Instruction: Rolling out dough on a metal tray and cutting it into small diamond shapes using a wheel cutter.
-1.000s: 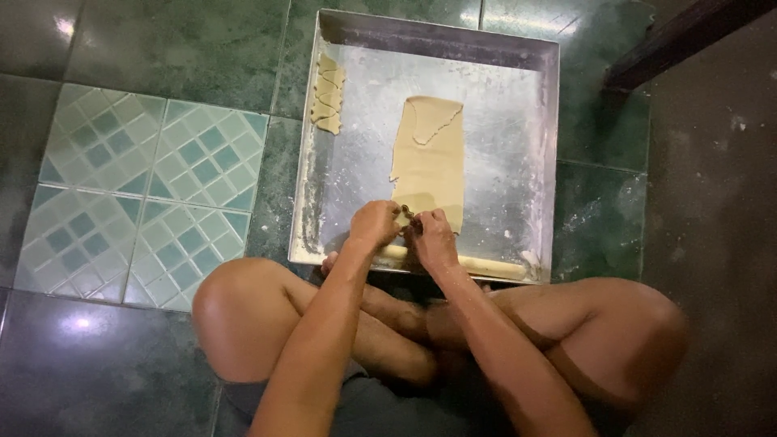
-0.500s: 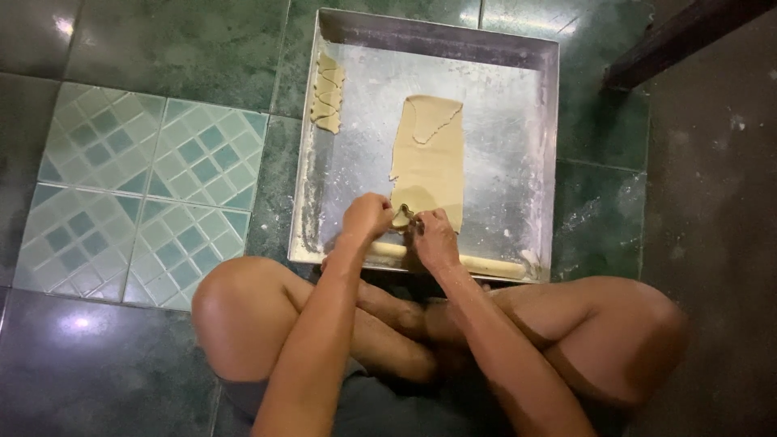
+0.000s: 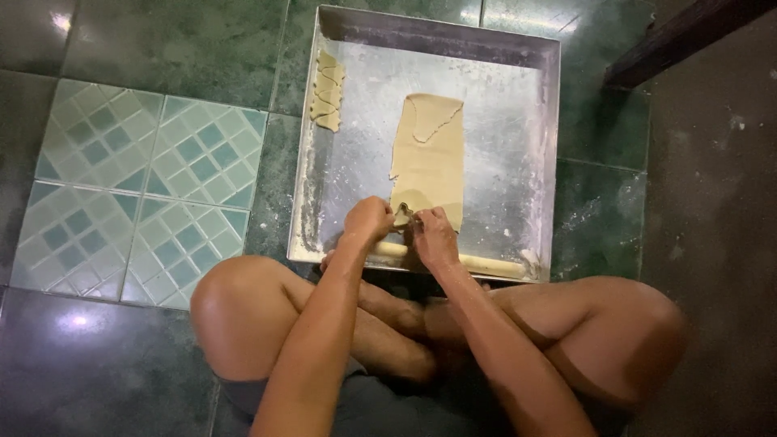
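A: Describe the workpiece.

B: A pale yellow, flat rolled sheet of dough [image 3: 429, 162] lies in the centre of the frame on the floured bottom of a large square metal tray [image 3: 550, 162]. The sheet is a tall strip. Its top edge carries a curved cut line, and its lower left corner has a rounded bite taken out.

A: State of the hands?

B: The left hand [image 3: 368, 222] and the right hand [image 3: 433, 235] sit close together at the lower edge of the sheet, just below centre frame. Both are curled nearly closed, fingers bent inward. Between them they pinch a small piece of dough [image 3: 402, 215] at the sheet's lower left corner. Whether a cutter is also in the grip cannot be told.

A: Other items in the tray?

B: A small stack of cut dough pieces [image 3: 328, 93], same pale colour, rests against the tray's left wall, upper centre of the frame, well apart from the sheet. A pale wooden rolling pin [image 3: 486, 265] lies along the tray's near wall, directly under the hands.

A: Surroundings?

B: The tray sits on a dark green tiled floor [image 3: 162, 40]. Lighter patterned tiles [image 3: 137, 194] occupy the left of the frame.
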